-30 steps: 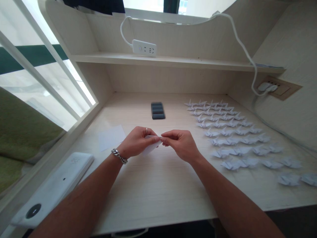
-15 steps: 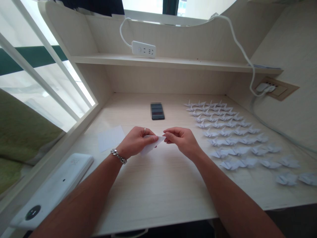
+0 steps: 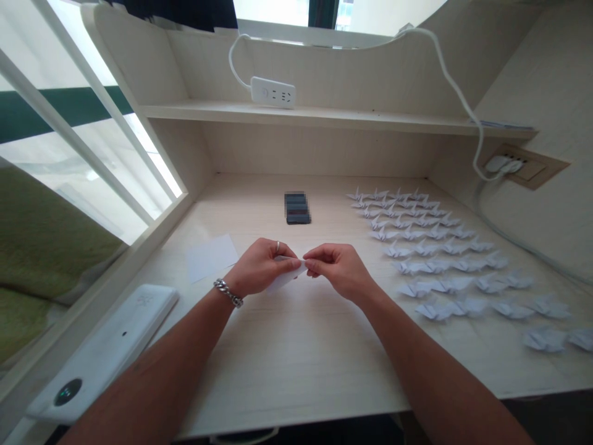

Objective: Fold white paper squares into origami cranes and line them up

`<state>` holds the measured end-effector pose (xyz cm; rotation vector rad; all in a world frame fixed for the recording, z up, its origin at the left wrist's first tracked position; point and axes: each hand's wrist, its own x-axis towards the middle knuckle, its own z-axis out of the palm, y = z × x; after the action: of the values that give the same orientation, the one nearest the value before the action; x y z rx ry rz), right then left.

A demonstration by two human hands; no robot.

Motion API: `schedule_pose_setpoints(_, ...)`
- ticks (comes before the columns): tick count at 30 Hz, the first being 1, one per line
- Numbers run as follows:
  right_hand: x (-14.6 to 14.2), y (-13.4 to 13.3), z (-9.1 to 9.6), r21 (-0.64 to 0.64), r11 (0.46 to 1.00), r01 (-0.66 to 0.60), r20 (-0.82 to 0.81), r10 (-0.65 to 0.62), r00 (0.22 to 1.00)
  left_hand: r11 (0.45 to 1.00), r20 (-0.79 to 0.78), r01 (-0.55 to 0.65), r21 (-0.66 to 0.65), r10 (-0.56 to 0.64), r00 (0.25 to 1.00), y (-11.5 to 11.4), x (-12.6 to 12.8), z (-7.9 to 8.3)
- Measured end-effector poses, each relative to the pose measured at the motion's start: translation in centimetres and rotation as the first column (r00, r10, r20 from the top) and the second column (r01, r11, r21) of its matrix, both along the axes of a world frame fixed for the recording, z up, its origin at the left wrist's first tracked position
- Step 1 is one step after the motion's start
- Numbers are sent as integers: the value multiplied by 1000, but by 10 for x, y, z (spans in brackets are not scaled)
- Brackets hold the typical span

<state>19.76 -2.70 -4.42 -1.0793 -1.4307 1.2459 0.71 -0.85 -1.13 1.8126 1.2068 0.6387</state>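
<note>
A small folded sheet of white paper [image 3: 281,282] is held above the middle of the desk. My left hand [image 3: 269,267], with a ring and a chain bracelet, pinches it between thumb and fingers and covers much of it. At the paper's right-hand tip, my right hand [image 3: 337,267] closes thumb and forefinger on the corner. The exact folds are hidden by the fingers. To the left of my left hand lie flat white paper sheets [image 3: 210,256]. Rows of folded white paper cranes [image 3: 428,249] stand on the right side of the desk.
A phone [image 3: 297,207] lies beyond my hands. The long white device [image 3: 104,349] sits at the left edge by the bed rail. A power strip [image 3: 273,93] rests on the shelf [image 3: 324,119], its cable [image 3: 451,86] running to the wall socket [image 3: 528,165].
My right hand has come in closer to my left, and its fingertips now pinch the paper's corner. The whole view has shifted slightly.
</note>
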Motion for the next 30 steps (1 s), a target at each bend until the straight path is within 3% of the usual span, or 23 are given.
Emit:
schedule_pose_setpoints(8,0,-1,2,36,998,-61,85,57,995,1000,4,-11,3,11,1000,0,0,1)
schedule_pose_setpoints(12,-1,-2,3,51,998,-22,180,12,984,1000,4,-20,-21,20,1000,1,1,-1)
schedule_pose_setpoints(17,0,1,0,12,1000,26,145,-28,989,995,88,-95,-16,96,991,5,-2,-6)
schedule_pose_setpoints(21,-1,0,0,24,1000,4,193,-9,981,995,55,-90,38,87,995,4,-1,-6)
schedule_pose_setpoints(30,-5,-3,3,28,999,39,145,-42,988,990,149,-142,-23,144,978,5,0,-7)
